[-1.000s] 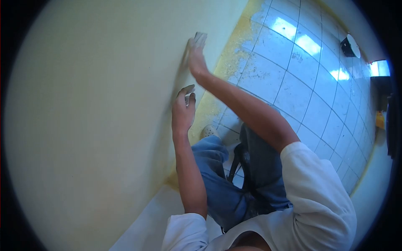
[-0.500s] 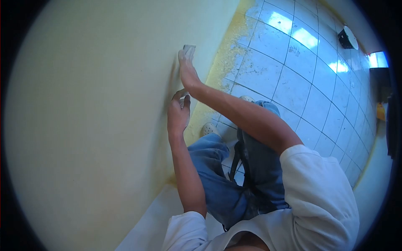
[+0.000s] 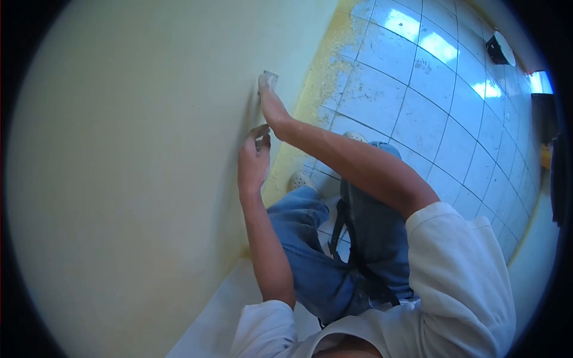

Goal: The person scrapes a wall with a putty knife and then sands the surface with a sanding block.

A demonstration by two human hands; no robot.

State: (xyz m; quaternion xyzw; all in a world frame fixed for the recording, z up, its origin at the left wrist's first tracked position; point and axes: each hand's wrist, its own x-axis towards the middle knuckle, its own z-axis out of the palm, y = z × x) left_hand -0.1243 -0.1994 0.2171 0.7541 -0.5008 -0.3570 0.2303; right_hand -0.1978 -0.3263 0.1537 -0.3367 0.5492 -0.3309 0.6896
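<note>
My right hand [image 3: 273, 102] is dusted with pale powder and presses a small grey sanding block [image 3: 271, 75] flat to the cream wall [image 3: 137, 149]. Only the block's far end and edge show past the fingers. Just below the right wrist, my left hand [image 3: 253, 161] is held up close to the wall. Its fingers are bent, with a gap between thumb and forefinger, and I see nothing in them. Whether its fingertips touch the wall is hard to make out.
Yellowish dust [image 3: 316, 89] lies along the floor at the wall's foot. White floor tiles [image 3: 382, 83] stretch to the right. A black bucket with a white rim [image 3: 500, 49] is at the far right. My clog [image 3: 301, 180] is near the wall.
My right hand has slid a short way down the wall toward me with the sanding block. The left hand has hardly moved. The view has shifted slightly.
</note>
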